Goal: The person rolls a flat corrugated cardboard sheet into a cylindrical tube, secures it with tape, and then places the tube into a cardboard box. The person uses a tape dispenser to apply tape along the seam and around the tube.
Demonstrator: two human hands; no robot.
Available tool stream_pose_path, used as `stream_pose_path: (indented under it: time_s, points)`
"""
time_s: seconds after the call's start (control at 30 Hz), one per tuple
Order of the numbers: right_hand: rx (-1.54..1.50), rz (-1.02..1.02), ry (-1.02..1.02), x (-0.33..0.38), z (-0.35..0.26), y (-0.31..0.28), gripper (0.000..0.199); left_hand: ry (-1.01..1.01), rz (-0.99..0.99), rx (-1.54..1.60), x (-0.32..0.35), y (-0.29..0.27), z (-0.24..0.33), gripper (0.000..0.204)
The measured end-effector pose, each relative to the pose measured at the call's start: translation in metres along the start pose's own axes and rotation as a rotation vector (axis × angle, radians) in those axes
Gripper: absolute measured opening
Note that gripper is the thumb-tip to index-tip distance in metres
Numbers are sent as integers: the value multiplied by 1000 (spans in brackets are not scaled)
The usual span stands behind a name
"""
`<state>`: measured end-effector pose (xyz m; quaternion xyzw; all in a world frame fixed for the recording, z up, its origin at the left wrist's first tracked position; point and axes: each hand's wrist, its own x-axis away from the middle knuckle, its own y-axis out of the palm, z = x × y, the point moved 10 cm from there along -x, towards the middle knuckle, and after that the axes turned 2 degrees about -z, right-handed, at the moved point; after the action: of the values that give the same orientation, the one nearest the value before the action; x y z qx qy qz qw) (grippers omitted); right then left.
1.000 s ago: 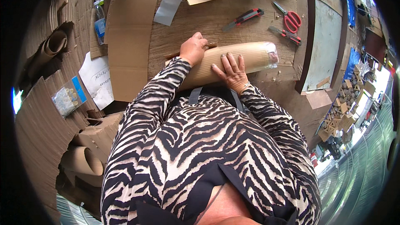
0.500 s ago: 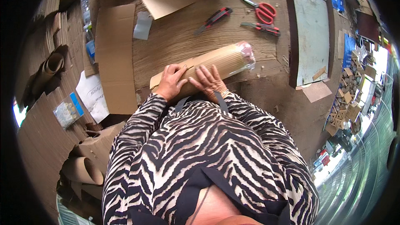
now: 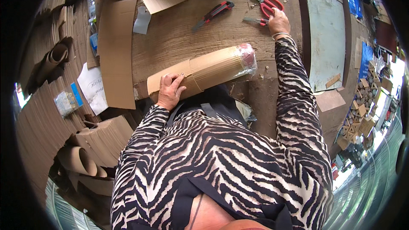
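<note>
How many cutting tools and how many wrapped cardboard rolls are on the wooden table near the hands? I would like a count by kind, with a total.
Scissors with red handles, under the right hand: 1
Utility knife, red and black: 1
Cardboard roll wrapped in clear film, held down by the left hand: 1
Total: 3

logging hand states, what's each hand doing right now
Left hand: fingers spread flat, pressing on the cardboard roll.
Right hand: reaching to the red scissors, fingers on them; grip cannot be told.
</note>
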<state>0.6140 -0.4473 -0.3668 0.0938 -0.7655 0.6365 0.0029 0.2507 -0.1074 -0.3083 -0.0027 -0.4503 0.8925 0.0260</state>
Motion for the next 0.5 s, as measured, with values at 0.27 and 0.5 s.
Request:
stream_pose_path:
  time_s: [0.27,0.5]
  points:
    - [-134,-118,-306,36,-104,36,29,-35,9,20,13,7,1,58]
    - [-38,-101,-197,-1,-120,29,29,3,46,4,18,10,7,57]
